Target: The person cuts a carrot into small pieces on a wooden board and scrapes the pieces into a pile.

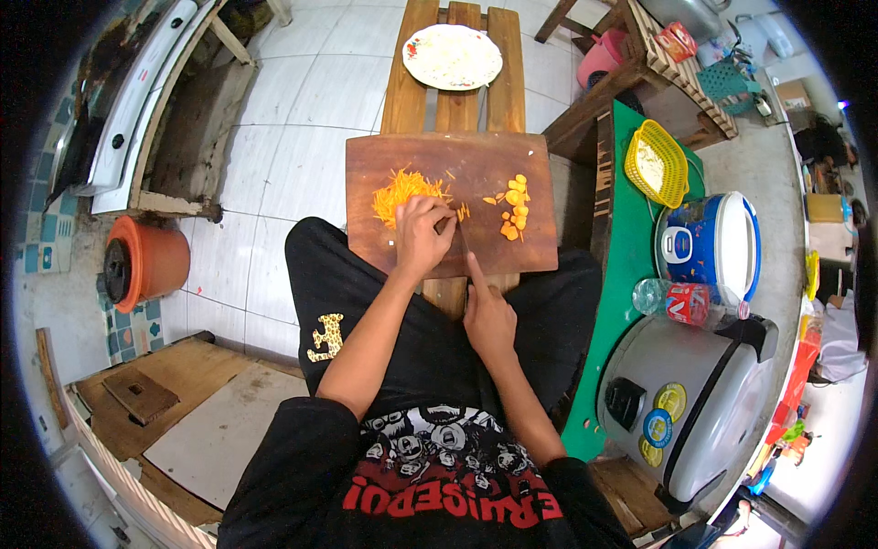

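A wooden cutting board [405, 149] lies across a slatted wooden bench in front of me. My right hand [490, 312] grips a kitchen knife [467, 241], its index finger stretched along the blade's spine. With bent fingers, my left hand [425, 230] presses down on the board beside the blade; whatever is under the fingertips is hidden. A few cut carrot strips [464, 212] lie just right of the blade. Beyond my left hand rises a heap of shredded carrot [405, 192]. Carrot slices [516, 199] are grouped at the board's right side.
A plate [453, 86] of pale shredded food stands farther along the bench [398, 113]. On the right, a green-topped table [583, 418] bears a yellow basket [656, 165], rice cookers [686, 405] and a plastic bottle [686, 302]. An orange bucket [161, 261] is at left.
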